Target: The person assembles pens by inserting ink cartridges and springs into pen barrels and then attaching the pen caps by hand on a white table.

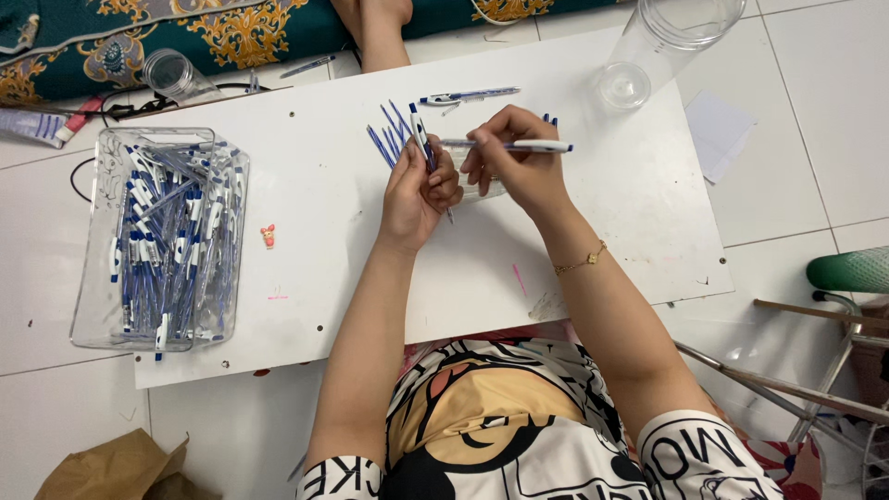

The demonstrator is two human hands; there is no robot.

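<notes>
We hold one pen in our right hand, pinched near its left end between thumb and fingers. Its long axis runs almost level across the view, left to right, with the white end sticking out past the hand to the right. It sits just above the board, near the middle of its far half.

Our left hand is just beside it, to the left, closed around a bundle of blue pens. The bundle fans upward and away from us, leaning a little to the left, so it lies nearly crosswise to the single pen. The pen's left end points straight at the bundle's lower part, where our left fingers grip it; the two hands are touching or all but touching there, and we cannot tell which.

Under the hands something clear and flat shows, too hidden to name. Farther off on the board a lone pen lies level, beyond both hands. A clear bin full of blue and white pens stands well apart to the left, nearer the left arm. Two clear jars lie on their sides at the far edge, one left, one right.
</notes>
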